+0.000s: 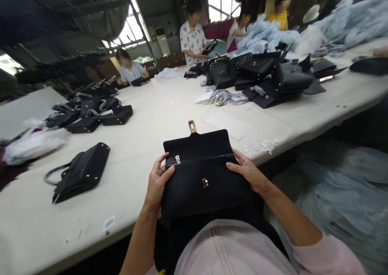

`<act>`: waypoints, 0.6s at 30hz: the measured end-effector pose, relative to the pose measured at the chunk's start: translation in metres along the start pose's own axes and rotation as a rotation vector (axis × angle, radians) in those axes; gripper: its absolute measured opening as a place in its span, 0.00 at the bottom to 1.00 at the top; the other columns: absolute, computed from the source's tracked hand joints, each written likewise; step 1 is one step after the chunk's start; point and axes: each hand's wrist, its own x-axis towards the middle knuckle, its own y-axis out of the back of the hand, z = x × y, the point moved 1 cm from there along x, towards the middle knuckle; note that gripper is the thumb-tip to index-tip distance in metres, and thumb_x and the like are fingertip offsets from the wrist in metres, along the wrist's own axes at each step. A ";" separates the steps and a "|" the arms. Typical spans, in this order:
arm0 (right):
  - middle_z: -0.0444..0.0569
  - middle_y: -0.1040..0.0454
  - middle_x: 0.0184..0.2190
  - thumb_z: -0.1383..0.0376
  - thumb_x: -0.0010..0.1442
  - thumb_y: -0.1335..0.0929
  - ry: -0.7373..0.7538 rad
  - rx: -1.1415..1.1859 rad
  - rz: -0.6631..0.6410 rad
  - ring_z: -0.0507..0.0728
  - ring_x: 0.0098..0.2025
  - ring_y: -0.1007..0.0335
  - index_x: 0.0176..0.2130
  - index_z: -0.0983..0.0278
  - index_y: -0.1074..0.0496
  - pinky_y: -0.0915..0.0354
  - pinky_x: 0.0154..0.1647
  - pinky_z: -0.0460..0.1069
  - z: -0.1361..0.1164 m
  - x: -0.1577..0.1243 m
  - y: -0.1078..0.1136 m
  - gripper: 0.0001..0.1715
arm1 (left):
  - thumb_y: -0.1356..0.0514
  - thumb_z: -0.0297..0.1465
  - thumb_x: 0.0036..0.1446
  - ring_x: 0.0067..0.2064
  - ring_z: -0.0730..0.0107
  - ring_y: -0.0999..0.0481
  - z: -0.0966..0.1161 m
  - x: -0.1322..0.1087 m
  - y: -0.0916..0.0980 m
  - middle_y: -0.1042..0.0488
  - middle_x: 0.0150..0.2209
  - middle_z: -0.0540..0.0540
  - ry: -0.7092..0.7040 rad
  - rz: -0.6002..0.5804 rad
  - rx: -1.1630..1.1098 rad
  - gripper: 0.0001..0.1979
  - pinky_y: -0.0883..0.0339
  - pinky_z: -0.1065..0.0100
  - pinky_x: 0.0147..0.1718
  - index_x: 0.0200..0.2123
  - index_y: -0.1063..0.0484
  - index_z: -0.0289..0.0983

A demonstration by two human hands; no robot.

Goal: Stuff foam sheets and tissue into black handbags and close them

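Observation:
Between my two hands is a black handbag [194,194], held at the table's front edge with its flap [200,144] folded back. A gold clasp plate [192,126] sticks out from the flap's far end, and a gold turn lock [205,182] sits on the bag's front. My left hand [159,178] grips the left side, thumb on top near a small metal fitting [177,159]. On the right side, my right hand [247,170] pinches the bag with the thumb on the front panel. The fingertips behind the bag are partly hidden.
A finished-looking black handbag [83,172] lies at left on the white table [145,121]. Black bags [86,109] are heaped farther back, and a larger pile [257,70] stands at back right. White scraps [263,145] lie near the right edge. Several people work across the table.

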 end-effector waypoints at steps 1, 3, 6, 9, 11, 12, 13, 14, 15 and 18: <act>0.49 0.26 0.51 0.61 0.51 0.24 0.009 -0.007 0.000 0.60 0.45 0.26 0.59 0.56 0.37 0.29 0.47 0.53 -0.001 -0.002 -0.001 0.38 | 0.33 0.39 0.50 0.41 0.62 0.23 -0.002 -0.003 -0.001 0.23 0.44 0.43 -0.019 -0.006 -0.013 0.38 0.28 0.65 0.39 0.62 0.44 0.43; 0.48 0.24 0.47 0.61 0.52 0.25 0.024 -0.024 -0.007 0.59 0.41 0.25 0.60 0.56 0.39 0.28 0.44 0.54 -0.002 -0.005 -0.001 0.40 | 0.34 0.38 0.52 0.43 0.61 0.23 -0.006 -0.006 -0.002 0.24 0.46 0.42 -0.041 -0.008 -0.038 0.37 0.28 0.64 0.40 0.62 0.46 0.45; 0.47 0.23 0.43 0.62 0.52 0.24 0.064 -0.068 0.009 0.58 0.39 0.25 0.59 0.56 0.37 0.28 0.42 0.51 0.000 -0.008 0.002 0.38 | 0.35 0.37 0.54 0.44 0.60 0.23 -0.011 -0.006 -0.003 0.25 0.48 0.42 -0.051 -0.003 -0.056 0.38 0.27 0.63 0.40 0.63 0.49 0.48; 0.46 0.23 0.42 0.62 0.51 0.24 0.115 -0.117 0.066 0.57 0.39 0.26 0.56 0.58 0.32 0.28 0.41 0.50 0.002 -0.012 0.005 0.35 | 0.34 0.37 0.53 0.45 0.59 0.23 -0.012 -0.006 -0.005 0.26 0.49 0.42 -0.054 0.002 -0.071 0.42 0.27 0.61 0.43 0.65 0.53 0.50; 0.46 0.23 0.40 0.62 0.50 0.23 0.133 -0.122 0.102 0.58 0.38 0.25 0.54 0.58 0.30 0.28 0.40 0.50 0.001 -0.018 0.006 0.33 | 0.33 0.39 0.51 0.46 0.58 0.23 -0.011 -0.006 -0.006 0.27 0.52 0.42 -0.030 0.002 -0.062 0.43 0.27 0.59 0.45 0.65 0.54 0.51; 0.46 0.22 0.39 0.61 0.50 0.23 0.137 -0.117 0.112 0.58 0.38 0.25 0.54 0.58 0.30 0.28 0.40 0.51 0.000 -0.020 0.006 0.33 | 0.33 0.40 0.50 0.47 0.57 0.23 -0.011 -0.006 -0.006 0.28 0.53 0.42 -0.011 0.008 -0.038 0.44 0.27 0.58 0.46 0.65 0.52 0.51; 0.46 0.22 0.39 0.60 0.50 0.23 0.143 -0.109 0.114 0.59 0.37 0.25 0.54 0.58 0.29 0.28 0.40 0.52 -0.002 -0.022 0.006 0.33 | 0.32 0.42 0.48 0.47 0.56 0.23 -0.010 -0.004 -0.006 0.28 0.53 0.43 0.008 0.018 0.001 0.43 0.27 0.58 0.47 0.64 0.49 0.50; 0.46 0.22 0.38 0.60 0.50 0.23 0.152 -0.103 0.113 0.60 0.37 0.25 0.54 0.57 0.29 0.28 0.40 0.53 -0.005 -0.023 0.006 0.33 | 0.32 0.45 0.47 0.48 0.54 0.24 -0.010 0.000 -0.005 0.27 0.52 0.44 0.021 0.028 0.054 0.42 0.27 0.58 0.47 0.63 0.46 0.49; 0.46 0.22 0.38 0.59 0.50 0.23 0.166 -0.102 0.113 0.61 0.38 0.24 0.55 0.57 0.29 0.28 0.41 0.54 -0.009 -0.023 0.006 0.33 | 0.32 0.47 0.45 0.47 0.53 0.23 -0.010 0.005 -0.003 0.25 0.49 0.44 0.019 0.052 0.108 0.41 0.27 0.58 0.46 0.61 0.42 0.48; 0.47 0.22 0.41 0.58 0.51 0.24 0.244 -0.106 0.157 0.64 0.40 0.24 0.56 0.56 0.31 0.28 0.42 0.58 -0.029 -0.021 0.014 0.34 | 0.35 0.53 0.43 0.42 0.52 0.22 -0.016 0.032 0.004 0.22 0.42 0.45 -0.040 0.089 0.180 0.38 0.25 0.57 0.42 0.57 0.35 0.45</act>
